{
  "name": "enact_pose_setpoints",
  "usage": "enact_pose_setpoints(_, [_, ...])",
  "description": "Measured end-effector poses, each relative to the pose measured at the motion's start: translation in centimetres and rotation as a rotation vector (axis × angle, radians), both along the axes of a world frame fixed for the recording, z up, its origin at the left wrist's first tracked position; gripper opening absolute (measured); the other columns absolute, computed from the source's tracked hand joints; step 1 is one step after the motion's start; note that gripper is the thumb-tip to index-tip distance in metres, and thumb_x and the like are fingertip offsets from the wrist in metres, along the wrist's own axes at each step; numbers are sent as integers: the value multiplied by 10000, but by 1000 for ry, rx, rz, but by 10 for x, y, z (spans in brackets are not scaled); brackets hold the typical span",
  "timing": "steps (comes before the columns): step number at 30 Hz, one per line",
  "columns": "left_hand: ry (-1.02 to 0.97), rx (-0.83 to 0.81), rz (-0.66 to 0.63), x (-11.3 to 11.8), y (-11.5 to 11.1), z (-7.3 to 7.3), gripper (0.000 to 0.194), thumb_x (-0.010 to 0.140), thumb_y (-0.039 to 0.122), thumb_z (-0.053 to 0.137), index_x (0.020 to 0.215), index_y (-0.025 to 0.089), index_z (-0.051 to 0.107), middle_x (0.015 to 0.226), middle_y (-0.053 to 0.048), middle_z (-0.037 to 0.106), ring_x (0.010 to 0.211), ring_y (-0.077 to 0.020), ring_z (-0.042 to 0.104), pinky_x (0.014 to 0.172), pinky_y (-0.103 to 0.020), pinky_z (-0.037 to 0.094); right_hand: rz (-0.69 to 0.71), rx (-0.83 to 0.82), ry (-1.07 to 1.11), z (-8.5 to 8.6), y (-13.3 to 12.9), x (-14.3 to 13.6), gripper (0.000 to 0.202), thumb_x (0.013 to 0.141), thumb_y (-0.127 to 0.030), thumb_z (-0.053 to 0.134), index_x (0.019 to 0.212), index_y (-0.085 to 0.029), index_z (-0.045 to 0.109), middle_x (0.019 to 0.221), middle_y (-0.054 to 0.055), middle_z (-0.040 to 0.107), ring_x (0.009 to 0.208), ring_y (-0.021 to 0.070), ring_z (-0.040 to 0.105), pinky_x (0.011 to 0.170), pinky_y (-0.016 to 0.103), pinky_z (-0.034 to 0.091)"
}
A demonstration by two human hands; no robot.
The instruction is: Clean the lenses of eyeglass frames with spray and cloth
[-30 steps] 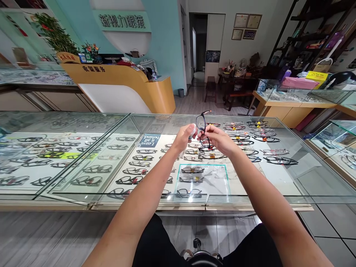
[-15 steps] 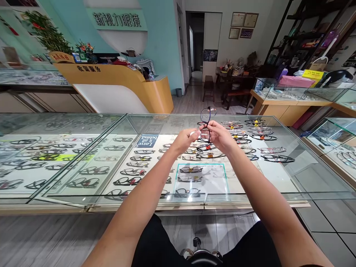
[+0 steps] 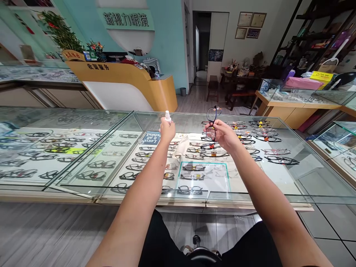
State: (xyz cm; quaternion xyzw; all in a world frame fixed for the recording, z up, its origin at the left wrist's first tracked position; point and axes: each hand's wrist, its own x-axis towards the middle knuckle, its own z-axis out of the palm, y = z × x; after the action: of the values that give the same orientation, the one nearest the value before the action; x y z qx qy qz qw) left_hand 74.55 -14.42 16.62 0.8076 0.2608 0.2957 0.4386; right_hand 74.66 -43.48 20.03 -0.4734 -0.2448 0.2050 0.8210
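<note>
My left hand (image 3: 168, 130) is wrapped round a small white bottle with a nozzle top (image 3: 167, 115); most of its body is hidden in the fist. To the right, my right hand (image 3: 221, 134) pinches a pair of dark-framed eyeglasses (image 3: 211, 114) near the bridge. The frame is held upright on its side, one lens above the other, over the glass counter. A pale cloth (image 3: 181, 147) lies crumpled on the counter between my two hands.
Rows of eyeglasses (image 3: 194, 168) sit inside the glass display counter (image 3: 206, 193) in front of me. A blue printed card (image 3: 153, 137) is at its left part. Behind stand a yellow reception desk (image 3: 162, 92) and another showcase (image 3: 274, 105) at right.
My left hand has moved left, away from the eyeglasses, with the bottle now upright. The pale cloth has come into sight. My right hand still holds the eyeglasses; the view has turned slightly.
</note>
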Motion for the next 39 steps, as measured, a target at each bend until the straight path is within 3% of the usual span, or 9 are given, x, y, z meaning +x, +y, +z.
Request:
enact_pose_setpoints(10, [109,-40,87,-4,9,-10,367,900,84,661,1236,203,574,1312,-225,704,1301,-425,676,1076,-538,505,7,-7,-6,1,-1,-1,359,825,-413,925,902,-252,614,1029,46,808,986,229,776,842,336,606])
enact_pose_setpoints(13, [56,-7,194,-11,-4,0,537,895,95,706,1389,182,513,1536,-277,580,1480,-426,546,1198,-569,424,8,-9,-14,0,-1,0,366,829,-423,925,906,-257,608,1026,40,813,995,234,781,836,338,608])
enact_pose_setpoints(15, [-75,106,306,-19,-17,13,668,894,101,712,1498,170,435,1733,-278,363,1638,-387,346,1304,-546,303,6,-11,-16,-1,-1,0,366,833,-427,924,905,-260,606,1028,38,816,1011,241,783,831,339,608])
enact_pose_setpoints(16, [-197,213,332,-24,-24,20,655,885,109,723,1483,162,462,1724,-266,378,1627,-373,354,1299,-523,307,5,-10,-17,-1,-1,0,364,835,-427,922,904,-260,606,1031,39,817,1018,242,784,830,338,607])
enact_pose_setpoints(18, [-309,347,212,-34,-36,30,395,912,152,708,1290,182,598,1477,-207,617,1401,-347,565,1184,-484,413,2,-4,-15,0,-1,-1,358,837,-423,919,899,-257,607,1038,38,816,1021,238,784,829,333,604])
enact_pose_setpoints(20, [-212,358,-83,-41,-43,33,97,930,197,699,1015,228,666,1048,-103,737,1009,-294,678,957,-425,488,-2,2,-12,2,-1,-2,349,835,-410,918,894,-252,613,1036,35,814,1005,229,782,821,322,599])
enact_pose_setpoints(23, [37,300,-369,-41,-46,22,233,801,234,841,683,255,641,672,-42,640,732,-267,609,734,-357,426,-3,5,-14,5,-1,-4,337,835,-401,915,896,-251,619,1030,39,812,1001,233,776,800,321,598])
enact_pose_setpoints(30, [385,271,-370,-27,-34,-3,532,464,189,1040,454,264,513,464,-28,465,777,-361,689,739,-375,464,-5,6,-6,4,-2,-2,320,840,-383,910,894,-256,622,1021,33,809,990,222,763,770,304,584])
enact_pose_setpoints(39, [647,343,-396,-37,-38,23,238,722,247,878,614,243,666,708,-75,736,881,-317,741,859,-381,506,0,17,4,5,-1,-1,374,793,-395,950,882,-247,618,1006,33,807,969,211,757,731,275,563])
